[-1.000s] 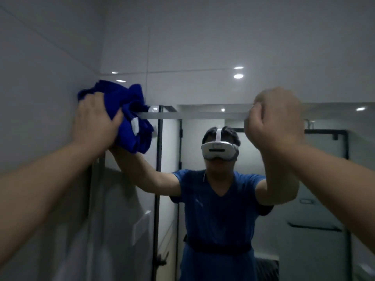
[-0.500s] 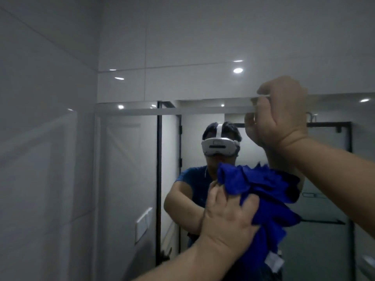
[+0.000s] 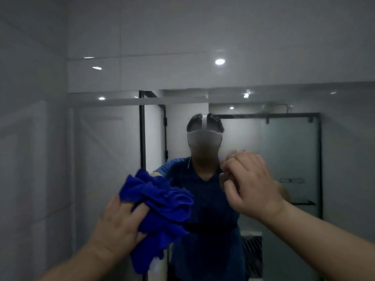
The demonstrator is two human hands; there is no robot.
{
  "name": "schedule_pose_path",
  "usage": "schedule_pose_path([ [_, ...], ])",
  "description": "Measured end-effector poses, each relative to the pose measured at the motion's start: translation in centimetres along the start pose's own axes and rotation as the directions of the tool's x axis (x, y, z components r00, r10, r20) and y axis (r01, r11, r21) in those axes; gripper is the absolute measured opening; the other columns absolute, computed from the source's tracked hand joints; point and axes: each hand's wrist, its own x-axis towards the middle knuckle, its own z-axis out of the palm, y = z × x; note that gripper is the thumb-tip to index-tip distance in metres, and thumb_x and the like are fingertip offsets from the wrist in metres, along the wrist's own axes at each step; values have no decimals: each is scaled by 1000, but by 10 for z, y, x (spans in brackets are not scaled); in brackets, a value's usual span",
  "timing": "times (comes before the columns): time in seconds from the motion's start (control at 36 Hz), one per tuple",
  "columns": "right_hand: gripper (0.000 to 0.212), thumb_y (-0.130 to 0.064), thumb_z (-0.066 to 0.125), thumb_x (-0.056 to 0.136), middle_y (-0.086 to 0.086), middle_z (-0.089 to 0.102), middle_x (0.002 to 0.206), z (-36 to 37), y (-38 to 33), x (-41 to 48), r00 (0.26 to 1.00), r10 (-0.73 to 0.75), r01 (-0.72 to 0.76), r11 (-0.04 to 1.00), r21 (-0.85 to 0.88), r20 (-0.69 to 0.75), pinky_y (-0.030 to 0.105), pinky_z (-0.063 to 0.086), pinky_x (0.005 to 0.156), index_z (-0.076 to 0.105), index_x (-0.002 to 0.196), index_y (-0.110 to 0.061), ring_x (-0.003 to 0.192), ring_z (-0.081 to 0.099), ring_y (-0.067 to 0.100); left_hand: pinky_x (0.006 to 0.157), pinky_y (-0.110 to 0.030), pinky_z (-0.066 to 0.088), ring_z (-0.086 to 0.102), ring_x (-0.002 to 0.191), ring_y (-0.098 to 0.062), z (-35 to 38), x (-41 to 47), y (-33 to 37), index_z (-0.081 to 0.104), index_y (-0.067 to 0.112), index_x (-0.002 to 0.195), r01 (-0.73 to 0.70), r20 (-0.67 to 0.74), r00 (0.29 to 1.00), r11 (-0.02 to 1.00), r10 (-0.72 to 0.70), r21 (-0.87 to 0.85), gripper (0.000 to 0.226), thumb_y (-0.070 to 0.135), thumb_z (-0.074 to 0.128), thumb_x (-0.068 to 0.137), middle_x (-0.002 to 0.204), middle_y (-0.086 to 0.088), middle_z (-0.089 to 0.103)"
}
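Note:
A large wall mirror [image 3: 113, 159] fills the middle of the head view. My left hand [image 3: 119, 222] grips a bunched blue cloth [image 3: 160, 203] and holds it against the lower middle of the glass. My right hand [image 3: 251, 185] is raised in front of the mirror to the right of the cloth, fingers loosely curled with nothing in them. It is blurred, and I cannot tell if it touches the glass. The mirror reflects a person in a blue shirt wearing a white headset.
White tiled walls [image 3: 182, 37] rise above the mirror and to the left [image 3: 30, 138]. The mirror's top edge [image 3: 203, 90] runs across the view. In the reflection stand a black-framed glass shower door [image 3: 292, 159] and a black door frame [image 3: 142, 128].
My left hand has swept the cloth from the mirror's top left corner down to its lower middle. My right hand has let go of the mirror's top edge and dropped lower.

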Motion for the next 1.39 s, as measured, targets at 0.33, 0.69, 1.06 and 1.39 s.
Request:
schedule_pose_path([
  [0.33,14,-23,58,88,4,64,105,-2,11,-11,997,-68,63,991,114,40,47,43,91,65,94,-12,101,60,30,106,-71,41,47,126,-57,-57,119,-42,42,11,136,786,-276,514,575,-812,-228,70,65,50,91,140,-37,46],
  [0.69,25,-17,50,92,-12,56,101,-61,-38,9,918,280,-101,850,517,-281,33,52,76,57,116,-24,91,60,13,73,-47,45,56,111,-47,-68,260,161,35,5,146,560,-18,825,815,-564,147,96,85,33,93,133,-29,47],
  [1.06,82,-65,16,90,-7,-9,178,-65,-35,-10,671,739,-702,610,369,55,40,20,132,5,168,-41,165,1,17,69,-35,60,68,74,-24,-108,277,236,66,9,105,840,792,525,338,-311,-424,27,32,52,108,85,-10,73],
  [1.39,54,-31,51,85,26,28,171,-98,78,78,668,650,-682,730,52,-363,58,25,130,56,135,-11,160,24,45,76,-40,52,60,84,-22,-89,248,197,63,29,92,132,-65,986,960,-152,-246,7,31,56,92,88,7,65],
])
